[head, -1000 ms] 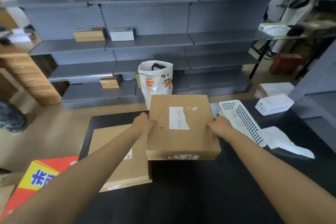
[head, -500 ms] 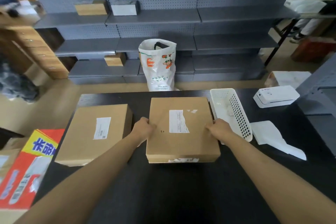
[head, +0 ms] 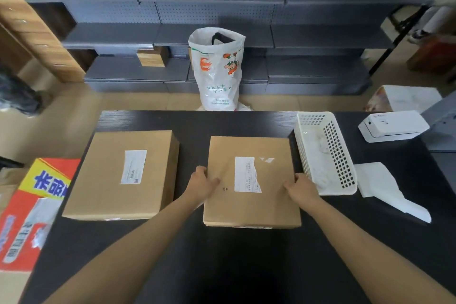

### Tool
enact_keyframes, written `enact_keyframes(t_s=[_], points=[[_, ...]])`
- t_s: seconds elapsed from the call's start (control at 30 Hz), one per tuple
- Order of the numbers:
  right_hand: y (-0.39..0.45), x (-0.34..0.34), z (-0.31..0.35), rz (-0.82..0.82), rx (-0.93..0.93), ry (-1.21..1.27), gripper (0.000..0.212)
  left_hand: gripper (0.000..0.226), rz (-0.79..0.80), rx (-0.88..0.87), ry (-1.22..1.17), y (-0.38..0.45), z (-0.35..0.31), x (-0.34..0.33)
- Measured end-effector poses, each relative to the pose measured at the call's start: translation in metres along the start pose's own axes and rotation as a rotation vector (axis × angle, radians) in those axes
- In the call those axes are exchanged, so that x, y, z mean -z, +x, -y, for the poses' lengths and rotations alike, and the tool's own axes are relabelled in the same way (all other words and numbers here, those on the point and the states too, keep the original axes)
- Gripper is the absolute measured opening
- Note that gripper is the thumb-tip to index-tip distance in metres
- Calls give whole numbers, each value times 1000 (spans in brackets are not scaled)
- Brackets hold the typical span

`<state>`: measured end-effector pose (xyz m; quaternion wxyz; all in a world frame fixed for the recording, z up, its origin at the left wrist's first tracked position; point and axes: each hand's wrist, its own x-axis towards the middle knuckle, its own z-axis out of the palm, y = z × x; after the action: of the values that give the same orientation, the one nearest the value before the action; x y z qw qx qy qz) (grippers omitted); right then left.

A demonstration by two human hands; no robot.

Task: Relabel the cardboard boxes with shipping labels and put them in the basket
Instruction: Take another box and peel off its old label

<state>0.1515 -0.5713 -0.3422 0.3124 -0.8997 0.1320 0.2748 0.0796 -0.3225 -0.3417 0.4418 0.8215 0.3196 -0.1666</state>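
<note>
Cardboard box (head: 251, 180) on the black table (head: 234, 266), its old label (head: 246, 175) half torn.
My left hand (head: 201, 184) and right hand (head: 302, 187) grip its sides; the white basket (head: 325, 153) sits just right, and a sideways nudge could shove it.

Black table (head: 246, 266), carrying two boxes (head: 123, 175) (head: 251, 185) (labels up), white basket (head: 325, 153), printer (head: 392, 126), loose paper (head: 385, 187).
</note>
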Motion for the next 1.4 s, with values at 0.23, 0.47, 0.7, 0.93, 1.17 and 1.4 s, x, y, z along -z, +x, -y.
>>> enact_keyframes(t_s=[0.23,0.47,0.7,0.93,1.17,1.4], points=[[-6,-15,28,-248,285,-168,32,61,40,30,-108,4,-1,-3],[8,-38,65,-76,309,-46,32,76,42,63,-229,2,1,-13],[14,-42,85,-110,264,-103,24,74,46,59,-262,0,0,-13],[21,-45,94,-93,184,-185,23,71,18,49,-243,-3,1,-16],[14,-51,85,-103,358,-346,26,69,16,59,-213,-4,-2,-15],[8,-46,81,-138,571,-336,14,68,18,60,-236,-8,-3,-15]])
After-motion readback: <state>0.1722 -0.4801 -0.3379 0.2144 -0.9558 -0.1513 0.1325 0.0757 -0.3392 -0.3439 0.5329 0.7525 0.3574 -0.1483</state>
